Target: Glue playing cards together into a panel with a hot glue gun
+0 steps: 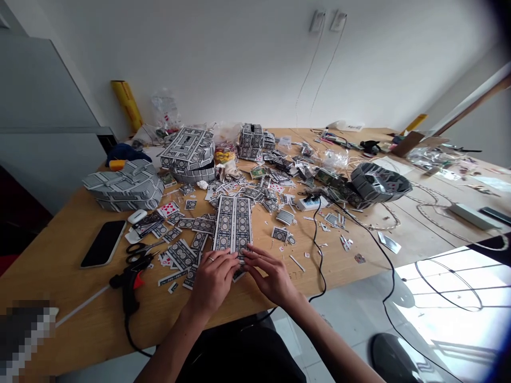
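A long panel of patterned playing cards, joined side by side in two columns, lies in front of me. My left hand rests on its near left corner, fingers bent and pressed together on the cards. At the near right corner, my right hand grips the edge with its fingertips. The thumbs come close together at the near end, where the fingers hide part of the edge. Loose playing cards lie to the left of the panel, some tucked near its side.
A glue gun, scissors and a phone lie at left. Card-covered boxes stand behind, with a card-made basket at right. A black cable trails from a power strip over the table edge.
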`<state>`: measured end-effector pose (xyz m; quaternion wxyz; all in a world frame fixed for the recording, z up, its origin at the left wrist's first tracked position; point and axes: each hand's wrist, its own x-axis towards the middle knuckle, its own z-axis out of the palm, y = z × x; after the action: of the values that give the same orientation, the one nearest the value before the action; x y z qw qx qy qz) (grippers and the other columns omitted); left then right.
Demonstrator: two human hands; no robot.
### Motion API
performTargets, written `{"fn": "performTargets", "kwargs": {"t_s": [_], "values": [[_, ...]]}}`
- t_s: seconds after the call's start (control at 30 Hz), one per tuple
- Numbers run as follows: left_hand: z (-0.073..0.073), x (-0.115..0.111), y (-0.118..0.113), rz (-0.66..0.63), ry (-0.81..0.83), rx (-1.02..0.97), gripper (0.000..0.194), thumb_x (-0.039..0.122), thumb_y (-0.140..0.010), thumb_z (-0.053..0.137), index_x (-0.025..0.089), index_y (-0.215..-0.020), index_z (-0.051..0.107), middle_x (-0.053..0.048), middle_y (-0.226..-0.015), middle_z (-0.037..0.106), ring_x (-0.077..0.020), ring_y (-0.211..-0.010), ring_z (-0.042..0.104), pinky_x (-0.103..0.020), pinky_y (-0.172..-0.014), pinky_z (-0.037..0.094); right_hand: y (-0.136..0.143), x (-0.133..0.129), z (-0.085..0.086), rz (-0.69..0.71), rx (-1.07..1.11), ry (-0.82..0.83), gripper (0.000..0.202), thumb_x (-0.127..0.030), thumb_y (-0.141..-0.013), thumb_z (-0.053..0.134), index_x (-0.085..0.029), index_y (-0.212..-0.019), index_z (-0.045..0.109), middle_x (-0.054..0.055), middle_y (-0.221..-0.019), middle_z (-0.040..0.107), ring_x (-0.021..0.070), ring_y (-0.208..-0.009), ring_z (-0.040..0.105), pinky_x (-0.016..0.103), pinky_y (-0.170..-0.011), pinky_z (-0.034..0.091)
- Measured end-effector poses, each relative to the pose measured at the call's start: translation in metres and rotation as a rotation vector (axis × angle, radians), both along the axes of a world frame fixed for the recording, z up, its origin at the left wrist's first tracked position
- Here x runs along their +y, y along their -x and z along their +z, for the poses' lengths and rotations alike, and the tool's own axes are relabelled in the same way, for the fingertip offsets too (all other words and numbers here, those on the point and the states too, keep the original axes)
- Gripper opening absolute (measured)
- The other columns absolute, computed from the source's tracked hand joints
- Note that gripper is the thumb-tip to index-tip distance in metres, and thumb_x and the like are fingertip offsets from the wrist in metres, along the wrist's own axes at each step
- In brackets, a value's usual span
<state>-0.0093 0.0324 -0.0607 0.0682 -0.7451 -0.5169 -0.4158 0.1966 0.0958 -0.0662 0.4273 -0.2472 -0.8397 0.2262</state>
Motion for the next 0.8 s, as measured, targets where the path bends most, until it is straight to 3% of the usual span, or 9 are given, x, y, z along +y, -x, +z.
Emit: {"fn": "performTargets", "kwargs": {"t_s": [0.33, 0.8], "values": [[0.0009, -0.0005, 0.0034, -0.011, 0.055, 0.042, 0.021, 0.017, -0.105, 0.067, 0.027, -0.121, 0.077, -0.004, -0.116, 0.085, -0.0262, -0.115, 0.079, -0.047, -0.099, 0.062, 0.0001, 0.0005, -0.0011, -0.005, 0.006, 0.010, 0.023, -0.015, -0.102, 0.072, -0.029, -0.117, 0.083, 0.007, -0.127, 0.085, 0.0289, -0.135, 0.075, 0.045, -0.109, 0.068], [0.0009, -0.0015, -0.0003, 0.010, 0.048, 0.028, 0.017, 0.015, -0.105, 0.066, 0.025, -0.113, 0.077, -0.003, -0.114, 0.086, -0.0252, -0.114, 0.079, -0.046, -0.098, 0.062, 0.0002, -0.0010, 0.0000, -0.007, 0.002, 0.007, 0.022, -0.014, -0.102, 0.072, -0.028, -0.115, 0.082, 0.007, -0.128, 0.084, 0.0289, -0.136, 0.074, 0.045, -0.109, 0.069]]}}
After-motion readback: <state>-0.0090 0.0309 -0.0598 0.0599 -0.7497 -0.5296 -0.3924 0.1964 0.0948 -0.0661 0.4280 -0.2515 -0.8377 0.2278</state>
